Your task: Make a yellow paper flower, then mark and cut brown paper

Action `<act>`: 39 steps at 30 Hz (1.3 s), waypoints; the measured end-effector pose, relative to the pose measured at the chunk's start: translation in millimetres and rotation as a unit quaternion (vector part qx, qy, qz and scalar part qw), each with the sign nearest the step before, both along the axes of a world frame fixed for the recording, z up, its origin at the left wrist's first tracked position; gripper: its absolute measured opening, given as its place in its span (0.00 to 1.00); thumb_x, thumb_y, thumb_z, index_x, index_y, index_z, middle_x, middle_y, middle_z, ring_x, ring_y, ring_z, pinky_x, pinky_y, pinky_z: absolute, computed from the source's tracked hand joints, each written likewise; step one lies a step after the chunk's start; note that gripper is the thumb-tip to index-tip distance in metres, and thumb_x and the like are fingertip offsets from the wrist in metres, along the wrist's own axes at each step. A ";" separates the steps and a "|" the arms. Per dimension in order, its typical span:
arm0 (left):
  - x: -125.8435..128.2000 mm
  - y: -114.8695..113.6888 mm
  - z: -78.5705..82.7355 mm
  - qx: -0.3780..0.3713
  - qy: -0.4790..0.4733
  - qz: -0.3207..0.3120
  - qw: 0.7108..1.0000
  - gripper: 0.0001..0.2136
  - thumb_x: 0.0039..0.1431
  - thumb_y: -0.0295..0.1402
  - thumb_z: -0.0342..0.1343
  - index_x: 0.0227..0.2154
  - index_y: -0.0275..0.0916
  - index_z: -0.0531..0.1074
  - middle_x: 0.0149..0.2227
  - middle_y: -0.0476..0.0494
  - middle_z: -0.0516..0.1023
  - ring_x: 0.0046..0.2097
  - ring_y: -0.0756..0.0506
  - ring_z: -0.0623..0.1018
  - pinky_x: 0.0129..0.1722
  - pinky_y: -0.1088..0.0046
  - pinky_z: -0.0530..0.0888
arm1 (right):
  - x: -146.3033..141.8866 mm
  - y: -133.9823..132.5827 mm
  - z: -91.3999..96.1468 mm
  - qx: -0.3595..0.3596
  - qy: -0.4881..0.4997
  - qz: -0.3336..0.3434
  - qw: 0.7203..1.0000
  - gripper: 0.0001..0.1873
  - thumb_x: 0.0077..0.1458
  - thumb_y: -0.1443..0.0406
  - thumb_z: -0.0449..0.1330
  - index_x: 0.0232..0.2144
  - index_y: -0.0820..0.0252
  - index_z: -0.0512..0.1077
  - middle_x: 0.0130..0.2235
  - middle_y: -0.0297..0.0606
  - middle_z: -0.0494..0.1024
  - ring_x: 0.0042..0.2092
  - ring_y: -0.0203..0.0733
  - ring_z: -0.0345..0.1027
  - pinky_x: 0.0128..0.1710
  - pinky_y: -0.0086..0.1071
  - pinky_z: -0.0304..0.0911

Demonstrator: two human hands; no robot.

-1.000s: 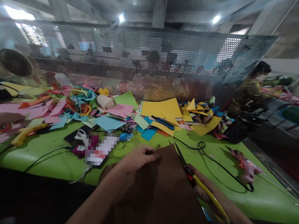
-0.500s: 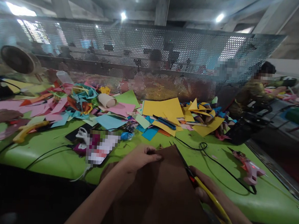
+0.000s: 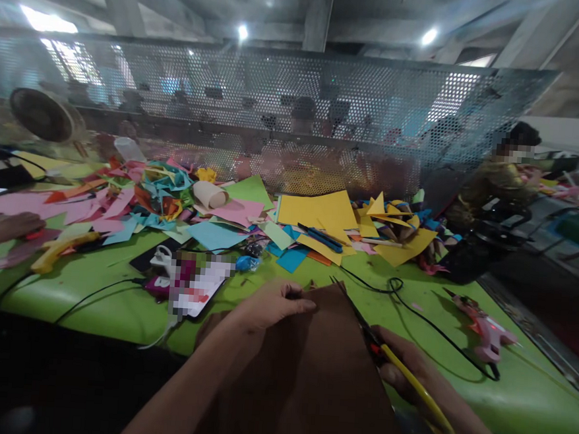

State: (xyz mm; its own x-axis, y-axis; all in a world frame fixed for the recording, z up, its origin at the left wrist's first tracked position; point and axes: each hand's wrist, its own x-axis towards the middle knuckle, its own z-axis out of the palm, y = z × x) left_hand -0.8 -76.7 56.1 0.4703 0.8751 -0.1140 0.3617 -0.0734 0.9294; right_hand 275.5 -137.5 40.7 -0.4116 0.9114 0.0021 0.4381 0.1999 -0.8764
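Observation:
My left hand pinches the upper left part of a large dark brown sheet of paper, thumb on top and fingers mostly behind it. In my right hand is a pair of scissors with yellow handles and dark blades. The blades lie along the sheet's right edge, tips pointing up and away at its top corner. How far apart the blades stand is hard to make out. The lower part of the sheet runs down toward me over the table's near edge, in shadow.
Coloured paper scraps and yellow sheets cover the back of the green table. A blue cutter knife, a pink glue gun, a yellow glue gun and a power strip lie around. Another person's hand is at left.
The whole view has shifted slightly. My hands, the brown sheet and the scissors keep nearly the same positions. The other person's hand at left has moved a little.

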 end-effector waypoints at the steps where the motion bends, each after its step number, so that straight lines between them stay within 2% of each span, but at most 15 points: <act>1: -0.4 -0.1 0.5 0.000 0.004 -0.002 1.000 0.17 0.55 0.46 0.59 0.21 0.37 0.69 0.21 0.54 0.62 0.26 0.52 0.62 0.26 0.73 0.55 | 1.1 1.0 0.0 -0.009 0.005 0.008 1.000 0.36 0.47 0.32 0.52 0.32 0.57 0.72 0.29 0.36 0.72 0.30 0.43 0.63 0.28 0.32 0.60; 8: -4.7 -1.1 4.7 0.003 0.008 -0.026 1.000 0.15 0.55 0.45 0.58 0.24 0.36 0.73 0.23 0.52 0.67 0.26 0.51 0.63 0.27 0.73 0.55 | 9.4 6.5 2.4 0.006 -0.011 0.030 0.999 0.36 0.45 0.32 0.55 0.34 0.57 0.74 0.25 0.32 0.67 0.27 0.38 0.57 0.26 0.31 0.55; 14: -7.5 1.5 10.2 0.000 0.013 -0.054 0.998 0.14 0.55 0.43 0.59 0.27 0.35 0.77 0.24 0.50 0.71 0.28 0.50 0.65 0.27 0.73 0.57 | 18.7 8.7 -1.4 0.017 -0.039 0.041 0.998 0.35 0.45 0.34 0.57 0.35 0.58 0.76 0.23 0.32 0.66 0.25 0.38 0.56 0.25 0.31 0.52; 18: -8.8 3.1 13.6 0.020 0.033 -0.071 0.997 0.15 0.55 0.44 0.59 0.26 0.35 0.76 0.22 0.52 0.68 0.26 0.51 0.63 0.26 0.73 0.56 | 22.6 10.0 -3.2 0.012 -0.044 0.043 0.998 0.36 0.44 0.33 0.57 0.34 0.58 0.76 0.23 0.33 0.67 0.25 0.37 0.56 0.24 0.30 0.51; 23: -11.2 2.6 23.8 0.028 0.069 -0.093 0.993 0.15 0.54 0.44 0.58 0.22 0.36 0.71 0.21 0.54 0.62 0.26 0.52 0.61 0.25 0.74 0.54 | 25.0 8.1 5.4 -0.008 -0.071 0.052 0.996 0.36 0.42 0.33 0.59 0.33 0.58 0.77 0.25 0.34 0.71 0.26 0.38 0.59 0.26 0.30 0.54; 28: -12.7 4.4 31.5 0.044 0.097 -0.118 0.987 0.16 0.55 0.44 0.58 0.20 0.37 0.68 0.20 0.55 0.59 0.25 0.52 0.58 0.25 0.73 0.52 | 30.0 6.3 8.4 -0.016 -0.084 0.062 0.994 0.35 0.43 0.34 0.59 0.33 0.58 0.76 0.24 0.33 0.69 0.25 0.37 0.58 0.25 0.30 0.54; 35: -11.8 3.4 41.1 0.089 0.163 -0.141 0.973 0.13 0.56 0.40 0.57 0.22 0.37 0.71 0.20 0.54 0.62 0.26 0.52 0.61 0.26 0.72 0.53 | 37.1 8.6 2.2 -0.022 -0.126 0.066 0.990 0.30 0.46 0.38 0.60 0.30 0.60 0.74 0.23 0.32 0.68 0.25 0.35 0.56 0.23 0.29 0.50; 39: -11.3 3.5 38.6 0.089 0.163 -0.126 0.974 0.15 0.56 0.41 0.57 0.19 0.37 0.68 0.19 0.55 0.59 0.24 0.52 0.59 0.26 0.72 0.52 | 39.8 11.0 -1.3 -0.005 -0.125 0.043 0.991 0.27 0.47 0.41 0.61 0.30 0.60 0.75 0.24 0.33 0.70 0.25 0.37 0.60 0.24 0.29 0.53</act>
State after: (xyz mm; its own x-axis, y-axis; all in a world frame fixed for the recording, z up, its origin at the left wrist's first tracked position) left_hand -12.1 -73.3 94.7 0.6372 0.7559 -0.1504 0.5852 -0.3475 0.7326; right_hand 315.3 -126.5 39.5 -0.4742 0.8725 -0.1179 0.6234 0.2382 -0.7447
